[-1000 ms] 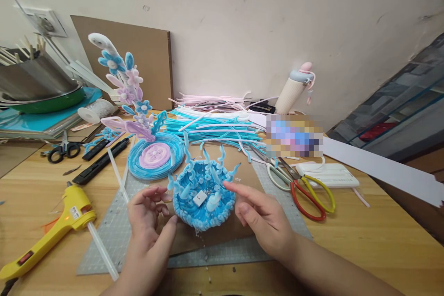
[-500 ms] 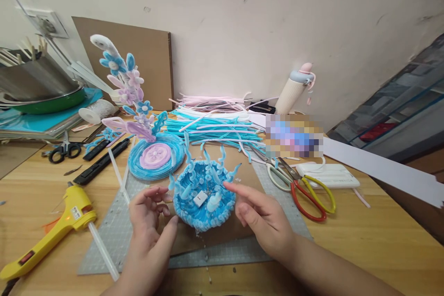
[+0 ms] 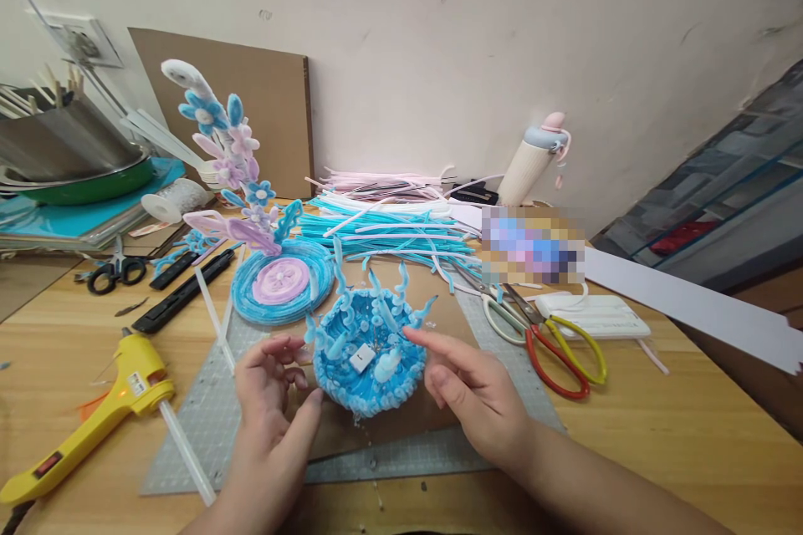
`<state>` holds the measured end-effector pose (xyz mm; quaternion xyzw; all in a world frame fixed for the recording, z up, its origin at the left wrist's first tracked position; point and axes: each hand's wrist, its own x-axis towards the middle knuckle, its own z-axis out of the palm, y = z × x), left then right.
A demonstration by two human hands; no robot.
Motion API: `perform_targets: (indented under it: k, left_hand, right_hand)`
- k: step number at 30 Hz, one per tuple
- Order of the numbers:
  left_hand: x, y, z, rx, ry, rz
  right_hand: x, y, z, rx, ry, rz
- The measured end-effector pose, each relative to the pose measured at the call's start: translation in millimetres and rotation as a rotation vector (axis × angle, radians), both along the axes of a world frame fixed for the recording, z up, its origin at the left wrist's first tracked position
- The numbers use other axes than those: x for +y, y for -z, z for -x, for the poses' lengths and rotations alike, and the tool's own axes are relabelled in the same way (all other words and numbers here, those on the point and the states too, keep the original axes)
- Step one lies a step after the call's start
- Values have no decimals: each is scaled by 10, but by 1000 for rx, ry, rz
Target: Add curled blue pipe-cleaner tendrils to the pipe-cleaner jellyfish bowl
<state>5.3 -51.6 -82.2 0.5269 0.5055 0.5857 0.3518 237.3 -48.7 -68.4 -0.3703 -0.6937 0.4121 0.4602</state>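
In the middle of the head view, a blue chenille-stem bowl (image 3: pixel 370 397) opens upward. Curly light-blue tendrils rise from its rim, and a small white box-like piece (image 3: pixel 362 358) sits inside. At its left side, my left hand (image 3: pixel 276 405) has its fingers loosely bent and apart, the thumb tip against the rim. My right hand (image 3: pixel 483 397) is on the other side, index finger stretched to the right rim by a tendril and thumb spread away. Neither hand closes round the bowl. Cardboard (image 3: pixel 439 309) lies beneath, over a grey cutting mat (image 3: pixel 188 435).
A yellow glue gun (image 3: pixel 135 376) lies left, near black scissors (image 3: pixel 118 270) and a box cutter (image 3: pixel 181 292). Behind stands a chenille flower stem on a round blue base (image 3: pixel 244 301). Chenille stems (image 3: pixel 389 234) lie at the back; red-and-yellow-handled scissors (image 3: pixel 558 359) and a bottle (image 3: pixel 530 159) are right.
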Motion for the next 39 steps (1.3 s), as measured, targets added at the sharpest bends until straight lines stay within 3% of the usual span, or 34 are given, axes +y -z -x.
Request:
perform_targets:
  k: [25,39]
  left_hand:
    - [13,-9,7,2,-6,-2]
    - [72,72,28,41,-21,-55]
  right_hand:
    - [5,-17,7,3,-2,-28]
    - [9,13,1,-14,-3,-24]
